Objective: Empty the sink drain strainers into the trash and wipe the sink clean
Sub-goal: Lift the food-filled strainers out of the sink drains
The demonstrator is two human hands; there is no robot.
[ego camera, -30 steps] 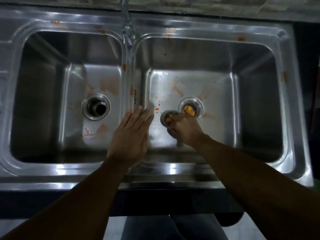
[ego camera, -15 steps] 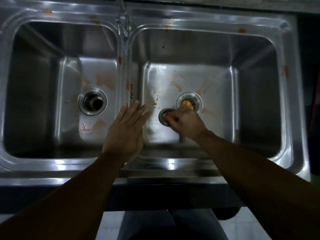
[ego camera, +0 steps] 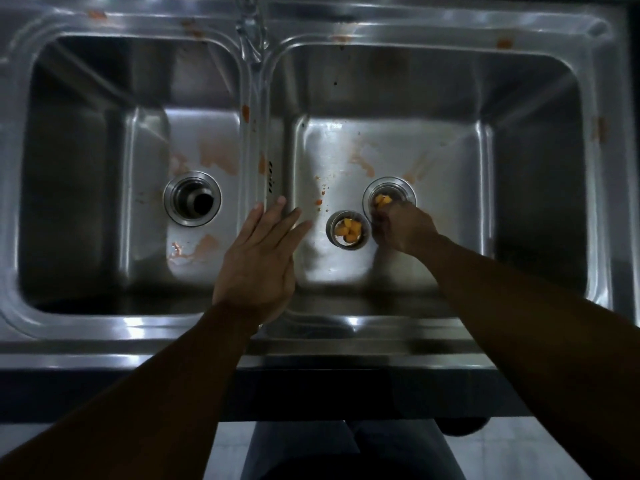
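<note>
The steel double sink carries orange-red smears in both basins. The left drain is a bare hole with no strainer in it. A loose strainer full of orange food bits stands on the right basin floor. Just right of it, a second strainer with orange bits sits in the right drain. My right hand curls its fingers over that strainer's near rim; the fingertips are hidden. My left hand hovers flat over the divider between the basins, fingers spread, holding nothing.
The faucet spout hangs over the divider at the back. Orange splashes dot the sink rim and the right wall. My legs and a pale floor show below the sink's front edge.
My right hand has let go of the loose strainer, which now stands on the right basin floor, and has moved right onto the strainer in the drain. My left hand has barely moved.
</note>
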